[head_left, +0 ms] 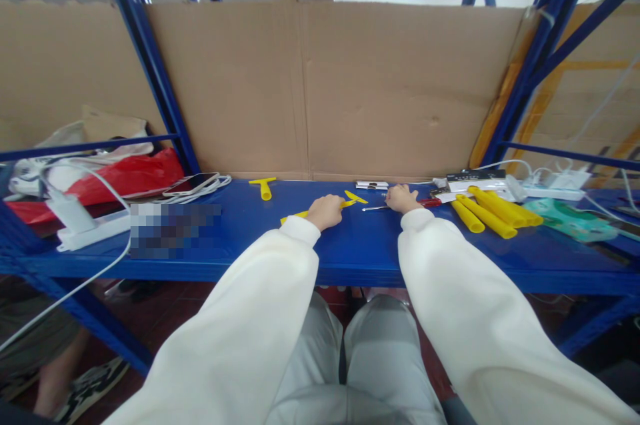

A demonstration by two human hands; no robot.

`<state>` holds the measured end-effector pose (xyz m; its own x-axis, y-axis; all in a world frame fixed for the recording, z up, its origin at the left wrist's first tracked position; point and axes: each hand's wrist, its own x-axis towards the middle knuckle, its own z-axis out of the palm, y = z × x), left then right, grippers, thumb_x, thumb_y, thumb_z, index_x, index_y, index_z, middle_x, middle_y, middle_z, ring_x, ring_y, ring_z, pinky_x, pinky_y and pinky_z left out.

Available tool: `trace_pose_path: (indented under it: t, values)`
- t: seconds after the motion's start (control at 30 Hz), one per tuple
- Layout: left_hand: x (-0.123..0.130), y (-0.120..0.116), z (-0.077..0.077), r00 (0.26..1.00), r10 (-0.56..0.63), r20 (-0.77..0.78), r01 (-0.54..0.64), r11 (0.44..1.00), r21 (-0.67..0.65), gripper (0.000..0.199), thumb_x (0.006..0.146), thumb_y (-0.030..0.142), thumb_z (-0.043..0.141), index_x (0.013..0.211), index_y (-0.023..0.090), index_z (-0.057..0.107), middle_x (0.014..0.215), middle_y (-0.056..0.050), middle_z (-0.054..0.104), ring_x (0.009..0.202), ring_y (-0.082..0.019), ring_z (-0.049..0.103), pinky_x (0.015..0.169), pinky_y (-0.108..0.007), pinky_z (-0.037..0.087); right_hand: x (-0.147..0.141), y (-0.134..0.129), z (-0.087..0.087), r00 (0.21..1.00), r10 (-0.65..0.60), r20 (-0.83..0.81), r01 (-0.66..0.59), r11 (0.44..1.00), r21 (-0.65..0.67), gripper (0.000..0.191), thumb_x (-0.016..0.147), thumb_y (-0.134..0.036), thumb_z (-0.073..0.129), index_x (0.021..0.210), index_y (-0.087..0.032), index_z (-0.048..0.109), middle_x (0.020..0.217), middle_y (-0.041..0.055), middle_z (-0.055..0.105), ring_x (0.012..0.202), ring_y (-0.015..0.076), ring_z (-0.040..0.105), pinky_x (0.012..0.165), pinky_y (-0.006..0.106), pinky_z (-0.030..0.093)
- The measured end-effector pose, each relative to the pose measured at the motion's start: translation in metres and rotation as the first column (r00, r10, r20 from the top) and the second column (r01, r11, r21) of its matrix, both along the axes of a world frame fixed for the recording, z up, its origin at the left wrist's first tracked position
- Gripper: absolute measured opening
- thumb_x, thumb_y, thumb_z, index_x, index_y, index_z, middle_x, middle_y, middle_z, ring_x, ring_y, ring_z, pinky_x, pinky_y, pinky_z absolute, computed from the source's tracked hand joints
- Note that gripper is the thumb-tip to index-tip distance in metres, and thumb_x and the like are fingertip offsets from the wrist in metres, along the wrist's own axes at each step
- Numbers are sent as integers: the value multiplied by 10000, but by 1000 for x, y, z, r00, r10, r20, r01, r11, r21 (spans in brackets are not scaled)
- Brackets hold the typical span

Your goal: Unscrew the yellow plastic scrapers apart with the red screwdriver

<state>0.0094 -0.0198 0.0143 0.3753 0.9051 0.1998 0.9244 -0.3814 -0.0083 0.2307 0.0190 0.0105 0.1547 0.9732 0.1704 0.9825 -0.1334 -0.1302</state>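
My left hand (326, 211) is wrapped round the handle of a yellow T-shaped tool (356, 197). The crosspiece sticks out to the right of my fingers, and the handle end shows on the left by my wrist. My right hand (401, 199) is closed over the table, fingertips pressed together; what they hold, if anything, is too small to make out. A screwdriver (373, 209) with a red handle lies under or beside my right hand, its tip pointing left. Behind that hand is a small white and dark box (371, 185). Another yellow T-shaped piece (265, 189) stands farther left.
Several yellow tubes (485, 217) lie on the right of the blue table (350, 251), beside a green packet (570, 218) and a power strip (555, 192). Leftward are a phone (193, 184), cables and a red bag (135, 178). Cardboard (370, 91) walls the back.
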Motion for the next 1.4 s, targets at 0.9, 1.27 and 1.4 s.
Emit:
trace_pose_path:
  t: [0.9,1.27,1.4]
  values:
    - [0,24,19,799,109,592,-3,984,-178,161,833,91,608,713,107,715,630,-52,662,605,-157,630,570,-229,430,-36,12,-8,866,434,-249,-342,876,341,130,932,-241,573,927,-203,697,1097,98,704,1100,238,611,979,372,466]
    - [20,5,33,569,343,747,90,877,-472,328,817,10,539,524,153,503,431,33,430,414,-74,388,461,-204,306,-40,23,-20,800,560,-216,-442,793,419,87,901,-258,598,872,-213,666,1020,82,649,1055,251,576,967,422,447]
    - [21,-1,37,523,370,768,111,864,-491,311,808,-23,523,550,149,503,450,36,452,409,-66,381,448,-198,289,-40,21,-19,816,537,-212,-425,807,410,84,900,-248,594,887,-211,667,1045,93,645,1081,262,575,973,435,448]
